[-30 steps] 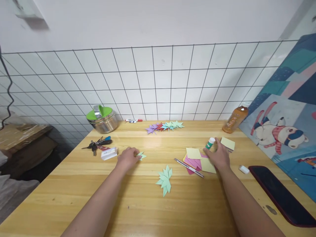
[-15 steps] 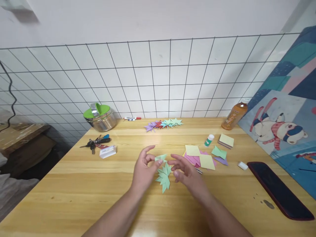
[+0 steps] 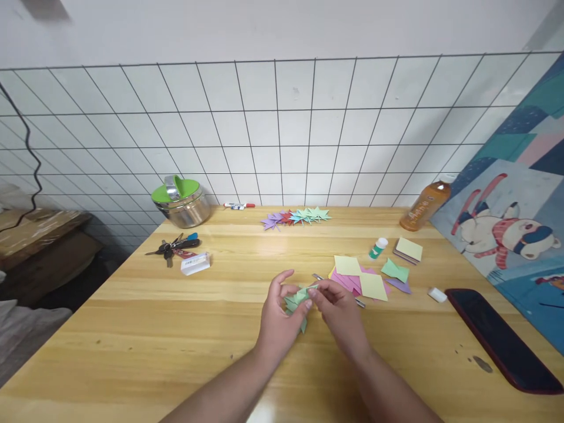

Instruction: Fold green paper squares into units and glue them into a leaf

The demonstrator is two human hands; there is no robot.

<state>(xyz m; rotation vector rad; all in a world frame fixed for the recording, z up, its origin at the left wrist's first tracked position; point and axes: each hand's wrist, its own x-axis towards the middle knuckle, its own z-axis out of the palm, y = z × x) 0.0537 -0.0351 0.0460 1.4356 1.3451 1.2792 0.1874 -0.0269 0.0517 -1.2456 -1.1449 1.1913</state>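
Note:
Near the middle of the table, my left hand [image 3: 282,320] is closed, thumb and fingers pinching a small light-green folded paper [image 3: 303,295]. My right hand [image 3: 342,314] closes its thumb and forefinger on the right tip of the same paper. Just beneath it is a spiky green origami piece [image 3: 304,326], mostly covered by the left hand; whether it touches the held paper I cannot tell. Right of my hands, pink and pale yellow paper squares [image 3: 373,286] lie in a loose pile.
At the back is a row of purple, red and green paper stars [image 3: 296,217] beside a marker [image 3: 239,206]. A lidded steel pot [image 3: 187,210], keys [image 3: 174,248] and a small white box [image 3: 195,264] sit left. A glue stick [image 3: 378,248], bottle [image 3: 425,207], eraser [image 3: 437,295] and phone [image 3: 502,341] are right.
My right hand has come in from the right and now grips the green folded paper's tip. The left hand covers more of the spiky piece. The view has shifted slightly.

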